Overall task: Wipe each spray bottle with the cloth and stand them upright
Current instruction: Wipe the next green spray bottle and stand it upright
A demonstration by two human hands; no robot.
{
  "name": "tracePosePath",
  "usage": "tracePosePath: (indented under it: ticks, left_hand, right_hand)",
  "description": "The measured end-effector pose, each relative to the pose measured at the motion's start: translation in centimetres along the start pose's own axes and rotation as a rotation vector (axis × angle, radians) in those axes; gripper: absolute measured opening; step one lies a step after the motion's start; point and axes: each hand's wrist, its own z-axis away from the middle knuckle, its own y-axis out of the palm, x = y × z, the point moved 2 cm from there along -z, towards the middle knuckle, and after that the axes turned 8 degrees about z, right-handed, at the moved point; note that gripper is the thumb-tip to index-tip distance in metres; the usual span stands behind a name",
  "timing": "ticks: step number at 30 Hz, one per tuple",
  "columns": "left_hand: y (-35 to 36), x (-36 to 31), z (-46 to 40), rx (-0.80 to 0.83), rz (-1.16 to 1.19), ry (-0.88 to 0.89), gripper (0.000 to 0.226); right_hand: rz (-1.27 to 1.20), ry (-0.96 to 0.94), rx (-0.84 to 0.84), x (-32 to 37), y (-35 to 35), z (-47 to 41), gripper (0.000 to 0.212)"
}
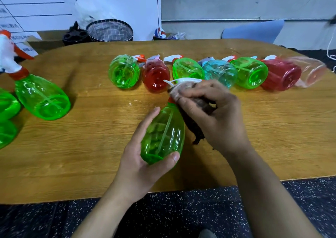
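My left hand point(141, 157) grips a green spray bottle point(163, 134) by its base, holding it tilted above the table with its white trigger head point(179, 82) pointing away. My right hand point(212, 114) holds a dark cloth point(198, 108) bunched against the bottle's neck and head. A tail of the cloth hangs down beside the bottle. Behind, a row of several bottles lies on its side, among them a green one point(124, 72), a red one point(156, 77) and a blue one point(221, 72).
The wooden table point(91, 146) is oval, its front edge near my arms. At the far left stand several green bottles, one point(41, 97) with a white and orange head. A mesh bin point(110, 30), boxes and a blue chair point(254, 30) lie beyond the table.
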Motion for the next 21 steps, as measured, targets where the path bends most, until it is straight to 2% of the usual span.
tracePosePath:
  ticks: [2, 5, 6, 11, 15, 17, 19, 21]
  left_hand:
    - [-0.1, 0.0, 0.0, -0.004, 0.002, -0.003, 0.091]
    - [0.2, -0.1, 0.0, 0.028, -0.042, 0.014, 0.091]
    - [0.2, -0.1, 0.0, 0.032, -0.062, 0.024, 0.090]
    - [0.1, -0.1, 0.0, 0.010, -0.036, 0.014, 0.090]
    - [-0.1, 0.3, -0.1, -0.005, 0.049, -0.014, 0.090]
    - [-0.2, 0.2, -0.1, -0.013, 0.035, -0.015, 0.090]
    - [-0.2, 0.2, 0.0, -0.020, 0.061, -0.027, 0.090]
    - [-0.2, 0.1, -0.1, -0.036, 0.098, -0.037, 0.092]
  right_hand:
    - [0.006, -0.003, 0.008, 0.0, 0.2, 0.0, 0.013]
    - [0.103, 0.078, -0.208, -0.4, -0.4, -0.1, 0.011]
    - [0.111, 0.090, -0.230, -0.4, -0.5, -0.1, 0.011]
    - [0.025, -0.013, 0.052, -0.1, -0.2, -0.2, 0.014]
    - [0.194, 0.080, -0.202, -0.9, -1.2, -0.2, 0.011]
    - [0.174, 0.070, -0.278, -0.9, -1.4, 0.0, 0.013]
    - [0.159, 0.019, -0.288, -0.7, -1.2, 0.2, 0.014]
    - [0.171, 0.006, -0.226, -0.7, -0.7, 0.4, 0.014]
